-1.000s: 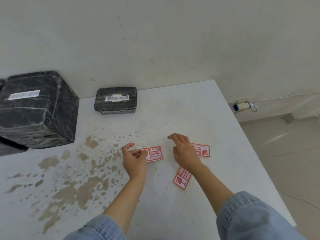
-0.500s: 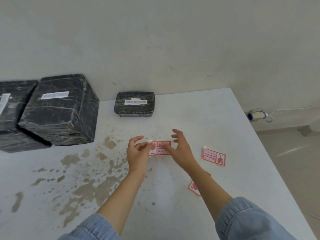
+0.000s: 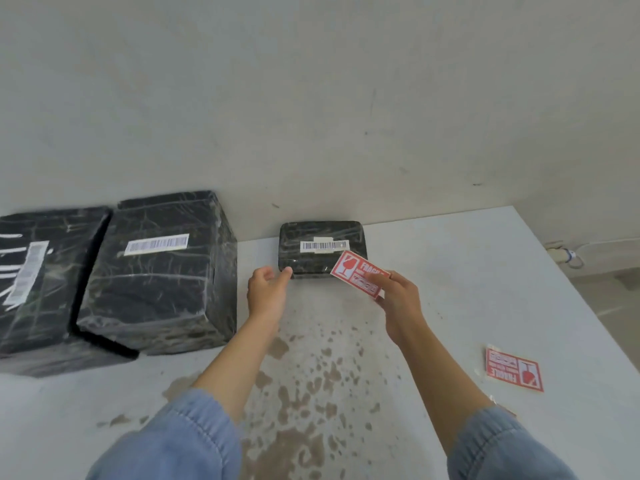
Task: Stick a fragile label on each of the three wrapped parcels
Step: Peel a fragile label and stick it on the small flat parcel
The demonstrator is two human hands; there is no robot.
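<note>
No parcel shows a red label yet, so I judge all three are left to do; the right hand (image 3: 398,299) pinches a fragile label (image 3: 358,275) just at the small parcel (image 3: 311,230); the left hand (image 3: 266,292), empty and relaxed, hovers at its corner; a spare label (image 3: 513,368) lies on the table (image 3: 450,271).

Lighting: diffuse, even, moderately bright; shadows faint. Glare: white streaks on leftmost parcel (image 3: 31,271), also motion-blurred. Distortion: wide-angle bowing at edges.
</note>
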